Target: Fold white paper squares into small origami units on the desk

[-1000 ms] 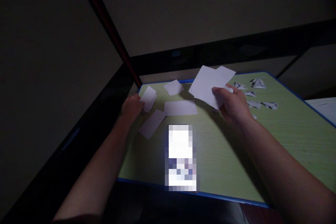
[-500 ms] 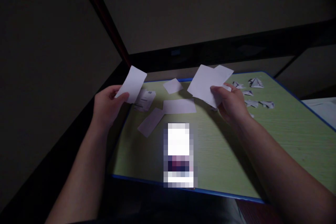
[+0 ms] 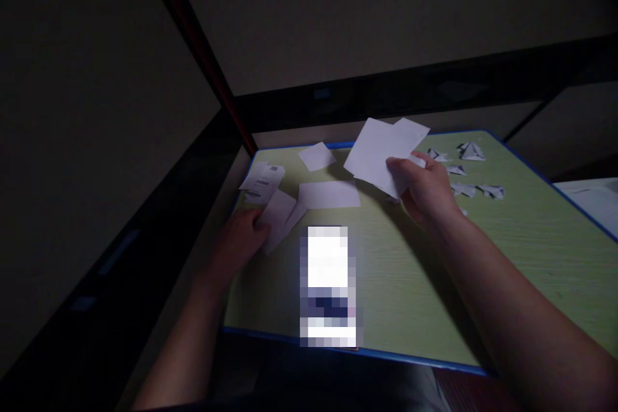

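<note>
My right hand [image 3: 429,185] is closed around several white sheets of paper [image 3: 375,151], with the thumb pressed on top and the sheets fanned out above the table. Low over the table's left side, my left hand [image 3: 243,236] pinches a slip of paper [image 3: 280,209] between thumb and fingers. That slip overlaps another paper strip [image 3: 294,217] beneath it. Just beyond lie printed papers [image 3: 264,181]. A blank rectangular strip [image 3: 329,195] rests between the hands, and a square piece [image 3: 317,156] lies farther back.
Several folded paper pieces [image 3: 470,151] sit at the right rear of the green table [image 3: 483,270], which has a blue edge. A lit, pixelated phone-like object [image 3: 328,257] lies near the front edge. A wall stands behind, and a white surface [image 3: 589,201] is at the right.
My left hand has come down and to the right with its slip, from above the printed papers to the strip on the table. The right hand has barely moved.
</note>
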Action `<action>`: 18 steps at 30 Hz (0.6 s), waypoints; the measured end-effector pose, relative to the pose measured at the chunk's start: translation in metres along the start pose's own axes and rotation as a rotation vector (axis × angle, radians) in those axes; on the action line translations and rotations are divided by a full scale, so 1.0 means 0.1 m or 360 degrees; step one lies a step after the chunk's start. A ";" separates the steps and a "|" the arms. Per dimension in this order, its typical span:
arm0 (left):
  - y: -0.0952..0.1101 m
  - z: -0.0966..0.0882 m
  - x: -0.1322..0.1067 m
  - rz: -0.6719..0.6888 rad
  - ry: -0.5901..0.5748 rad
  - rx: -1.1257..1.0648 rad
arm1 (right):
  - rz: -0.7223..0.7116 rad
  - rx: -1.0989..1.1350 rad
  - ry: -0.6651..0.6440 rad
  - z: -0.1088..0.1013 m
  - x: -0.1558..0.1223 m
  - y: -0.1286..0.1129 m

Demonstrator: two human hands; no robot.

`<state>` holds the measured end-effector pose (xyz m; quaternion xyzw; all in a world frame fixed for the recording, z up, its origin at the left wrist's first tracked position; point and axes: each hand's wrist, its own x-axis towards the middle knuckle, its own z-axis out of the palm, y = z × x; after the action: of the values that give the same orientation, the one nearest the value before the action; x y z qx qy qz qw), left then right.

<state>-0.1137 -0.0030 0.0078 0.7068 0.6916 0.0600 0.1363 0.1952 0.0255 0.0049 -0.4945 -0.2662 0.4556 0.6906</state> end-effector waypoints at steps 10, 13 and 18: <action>0.07 0.00 -0.05 0.0030 -0.0144 0.0034 | -0.0008 -0.0029 -0.0028 -0.04 0.04 0.05; 0.08 0.00 -0.03 -0.0086 -0.0235 -0.0062 | -0.0031 -0.0056 -0.0029 -0.05 0.04 0.07; 0.10 -0.03 -0.04 -0.0133 -0.0357 -0.0025 | -0.0098 -0.0188 -0.0063 -0.08 0.06 0.12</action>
<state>-0.1054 -0.0067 0.0136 0.6785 0.7004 -0.0198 0.2208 0.1995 0.0284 -0.0094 -0.5168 -0.3213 0.4274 0.6686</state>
